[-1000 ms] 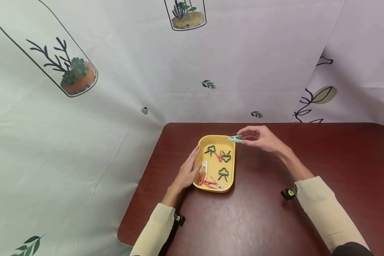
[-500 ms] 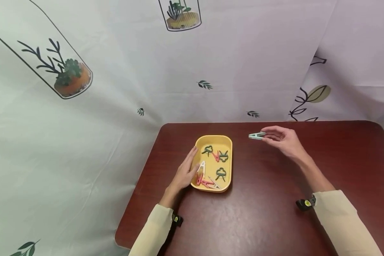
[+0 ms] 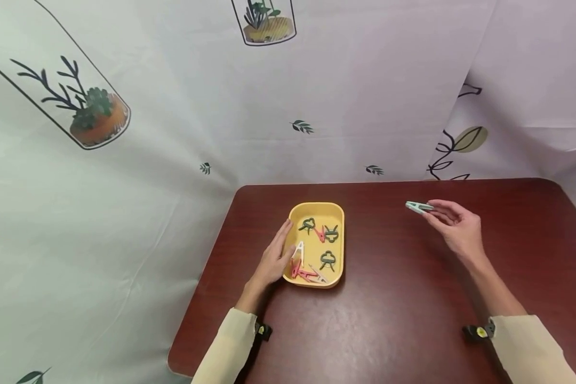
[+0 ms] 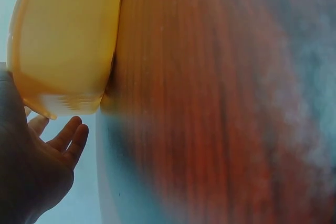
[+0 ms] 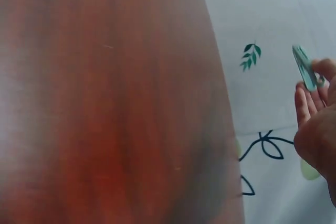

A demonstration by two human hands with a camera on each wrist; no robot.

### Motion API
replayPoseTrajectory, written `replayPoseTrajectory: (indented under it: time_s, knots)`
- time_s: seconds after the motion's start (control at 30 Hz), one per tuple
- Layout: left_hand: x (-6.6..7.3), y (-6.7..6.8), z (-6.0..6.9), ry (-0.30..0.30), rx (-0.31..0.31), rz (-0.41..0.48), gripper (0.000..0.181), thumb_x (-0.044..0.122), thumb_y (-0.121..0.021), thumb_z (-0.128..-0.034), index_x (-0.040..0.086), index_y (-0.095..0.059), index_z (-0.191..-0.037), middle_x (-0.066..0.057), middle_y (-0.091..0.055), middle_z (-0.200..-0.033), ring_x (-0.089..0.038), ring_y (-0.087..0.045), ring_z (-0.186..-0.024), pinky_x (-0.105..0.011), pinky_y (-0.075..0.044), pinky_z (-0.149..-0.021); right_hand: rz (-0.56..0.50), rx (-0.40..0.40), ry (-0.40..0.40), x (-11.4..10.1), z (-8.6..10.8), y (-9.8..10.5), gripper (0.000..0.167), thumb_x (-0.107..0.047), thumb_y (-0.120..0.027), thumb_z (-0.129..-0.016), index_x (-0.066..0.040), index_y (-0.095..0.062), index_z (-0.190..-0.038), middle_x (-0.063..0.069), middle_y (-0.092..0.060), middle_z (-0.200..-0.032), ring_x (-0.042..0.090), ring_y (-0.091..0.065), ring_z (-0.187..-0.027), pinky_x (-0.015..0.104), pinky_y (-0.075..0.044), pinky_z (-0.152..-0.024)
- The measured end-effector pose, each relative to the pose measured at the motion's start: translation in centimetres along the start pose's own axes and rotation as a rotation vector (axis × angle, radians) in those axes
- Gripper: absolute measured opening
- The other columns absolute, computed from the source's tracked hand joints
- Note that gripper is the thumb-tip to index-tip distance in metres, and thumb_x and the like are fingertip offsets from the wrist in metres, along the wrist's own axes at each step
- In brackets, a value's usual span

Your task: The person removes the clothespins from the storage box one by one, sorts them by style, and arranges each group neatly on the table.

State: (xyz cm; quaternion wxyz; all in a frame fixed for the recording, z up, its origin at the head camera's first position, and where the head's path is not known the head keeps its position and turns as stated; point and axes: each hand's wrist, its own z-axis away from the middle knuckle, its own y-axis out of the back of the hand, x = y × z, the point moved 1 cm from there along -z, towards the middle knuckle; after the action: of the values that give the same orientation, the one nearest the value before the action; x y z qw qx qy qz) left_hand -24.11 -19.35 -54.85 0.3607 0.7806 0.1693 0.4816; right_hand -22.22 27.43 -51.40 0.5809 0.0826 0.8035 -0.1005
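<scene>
My right hand (image 3: pixel 461 229) pinches a mint-green clothespin (image 3: pixel 416 207) between thumb and fingertips, above the right part of the table. The right wrist view shows the same clothespin (image 5: pixel 305 68) held at one end. My left hand (image 3: pixel 272 258) rests against the left rim of a yellow tray (image 3: pixel 341 250), its fingers fairly straight along the outside and its thumb over the rim. Inside the tray lie several dark green clips (image 3: pixel 328 260), red clothespins (image 3: pixel 307 275), a white clothespin (image 3: pixel 300 252) and a pale clothespin. The left wrist view shows the tray's outer side (image 4: pixel 65 35) and relaxed fingers beneath its rim.
Both hands work over a dark red-brown wooden table (image 3: pixel 389 298) with rounded corners. Behind it and along its left side hangs a pale curtain (image 3: pixel 173 106) printed with plants. A small black device sits at each wrist.
My right hand has carried the mint-green clothespin rightward, from above the tray's right rim to well clear of it. The left hand keeps its place on the tray, and the head view has shifted slightly.
</scene>
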Motion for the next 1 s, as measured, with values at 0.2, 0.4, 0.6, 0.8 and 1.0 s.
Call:
replayPoseTrajectory:
  time_s: [0.2,0.4,0.6,0.8,1.0]
  knots:
    - [0.1,-0.1,0.1,-0.019,0.028,0.01,0.065,0.012,-0.058,-0.1073,0.005,-0.033,-0.167,-0.01,-0.027,-0.174,-0.027,-0.028,-0.158,-0.054,-0.026,-0.125,-0.104,0.224,-0.026,0.8,1.7,-0.3,0.04,0.021,-0.076,-0.084,0.021,-0.066,-0.123,0.002,-0.077,-0.104,0.008,-0.074,-0.09,0.015,-0.056,-0.085]
    - [0.1,-0.2,0.2,-0.011,0.024,0.005,0.066,0.013,-0.059,-0.107,0.006,-0.033,-0.167,-0.007,-0.027,-0.175,-0.028,-0.029,-0.158,-0.055,-0.027,-0.125,-0.188,0.402,0.001,1.1,3.1,-0.8,0.038,0.021,-0.078,-0.082,0.016,-0.071,-0.119,0.007,-0.076,-0.101,0.012,-0.075,-0.09,0.016,-0.057,-0.084]
    - [0.2,-0.2,0.1,0.003,0.021,0.017,0.066,0.011,-0.06,-0.1067,0.007,-0.034,-0.167,-0.005,-0.027,-0.175,-0.026,-0.028,-0.158,-0.053,-0.026,-0.125,-0.258,0.571,-0.04,1.7,4.2,-1.4,0.038,0.017,-0.082,-0.081,0.011,-0.074,-0.118,0.011,-0.075,-0.103,0.015,-0.075,-0.093,0.017,-0.058,-0.084]
    - [0.3,-0.1,0.1,0.002,0.024,0.034,0.065,0.009,-0.06,-0.1066,0.005,-0.034,-0.166,-0.008,-0.027,-0.175,-0.028,-0.029,-0.158,-0.056,-0.026,-0.125,-0.244,0.697,-0.094,2.5,4.8,-1.8,0.038,0.013,-0.083,-0.081,0.007,-0.075,-0.118,0.009,-0.075,-0.102,0.016,-0.074,-0.094,0.016,-0.057,-0.083]
    - [0.0,0.0,0.0,0.005,0.018,0.038,0.066,0.011,-0.06,-0.1072,0.006,-0.033,-0.167,-0.007,-0.026,-0.175,-0.028,-0.028,-0.158,-0.055,-0.026,-0.125,-0.132,0.815,-0.15,3.8,5.2,-2.3,0.039,0.007,-0.083,-0.084,0.005,-0.075,-0.122,0.01,-0.073,-0.11,0.015,-0.073,-0.101,0.018,-0.056,-0.088]
